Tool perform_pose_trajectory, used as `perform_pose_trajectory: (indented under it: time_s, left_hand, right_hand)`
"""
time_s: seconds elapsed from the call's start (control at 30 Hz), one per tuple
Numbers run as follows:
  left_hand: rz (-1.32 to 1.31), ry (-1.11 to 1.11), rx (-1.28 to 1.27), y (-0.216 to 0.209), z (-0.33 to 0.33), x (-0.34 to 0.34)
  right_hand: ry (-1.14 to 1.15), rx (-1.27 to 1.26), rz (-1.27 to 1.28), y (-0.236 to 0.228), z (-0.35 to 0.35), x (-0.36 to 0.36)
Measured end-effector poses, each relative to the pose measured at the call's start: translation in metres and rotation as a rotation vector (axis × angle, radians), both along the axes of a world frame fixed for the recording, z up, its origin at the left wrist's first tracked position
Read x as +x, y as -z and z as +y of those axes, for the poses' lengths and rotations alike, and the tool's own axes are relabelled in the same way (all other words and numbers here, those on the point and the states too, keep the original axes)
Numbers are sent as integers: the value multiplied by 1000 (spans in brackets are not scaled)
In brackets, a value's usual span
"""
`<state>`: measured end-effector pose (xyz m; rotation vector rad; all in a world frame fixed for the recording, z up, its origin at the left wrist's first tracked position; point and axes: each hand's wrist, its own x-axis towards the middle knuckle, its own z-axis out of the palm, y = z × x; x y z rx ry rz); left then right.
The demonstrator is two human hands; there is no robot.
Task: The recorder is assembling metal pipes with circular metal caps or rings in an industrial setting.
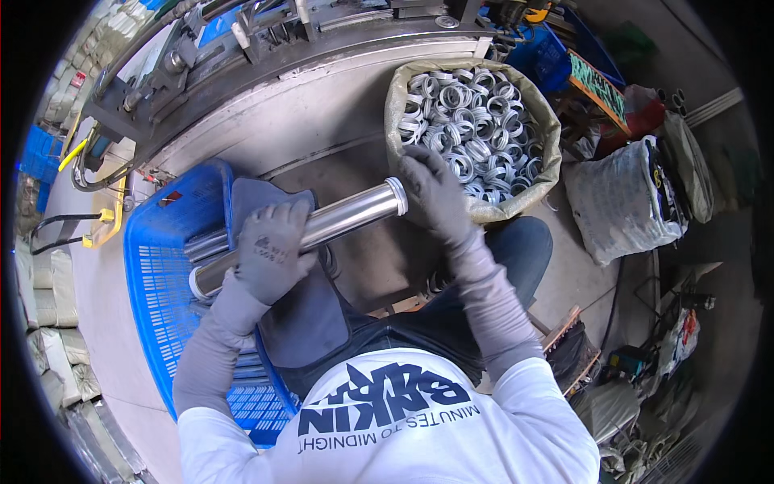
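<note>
The left hand (272, 250), gloved, is curled over the middle of a steel tube (302, 234), which lies slanted above the blue crate's (157, 274) right rim. The right hand's (431, 194) fingers are closed at the tube's ringed end, beside the sack (516, 206) of rings (468, 121).

A tan sack (548, 129) of metal rings stands ahead; a whitish tied bag (621, 202) lies right.

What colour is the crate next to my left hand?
Blue: the slotted plastic crate beside the left hand, seen in the head view.
</note>
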<state>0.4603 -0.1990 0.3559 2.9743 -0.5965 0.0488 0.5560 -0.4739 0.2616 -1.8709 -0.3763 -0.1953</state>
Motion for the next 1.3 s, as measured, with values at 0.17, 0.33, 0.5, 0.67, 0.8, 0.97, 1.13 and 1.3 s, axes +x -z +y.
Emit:
perform_pose_trajectory:
  time_s: [0.17, 0.33, 0.5, 0.67, 0.8, 0.97, 1.13, 1.3]
  left_hand:
    - [-18, -24, 15, 10, 20, -15]
    - [-69, -3, -65, -10, 17, 22]
    - [-660, 3, -16, -49, 40, 152]
    - [-803, -158, 179, -79, 64, 299]
    - [-644, -372, 291, -72, 75, 370]
    - [-415, -454, 260, -52, 85, 407]
    - [-749, -238, 293, -12, 124, 383]
    - [-839, 184, -82, 14, 151, 218]
  right_hand:
    - [272, -904, 198, 19, -73, 58]
    - [251, -901, 281, 42, -88, 63]
    - [221, -177, 286, 4, -77, 41]
    - [124, 232, 347, 17, -59, 45]
    - [133, 290, 348, 3, -57, 46]
    - [151, 302, 382, 6, -60, 44]
    - [95, 181, 424, 0, -43, 48]
    - [124, -176, 170, 5, -67, 46]
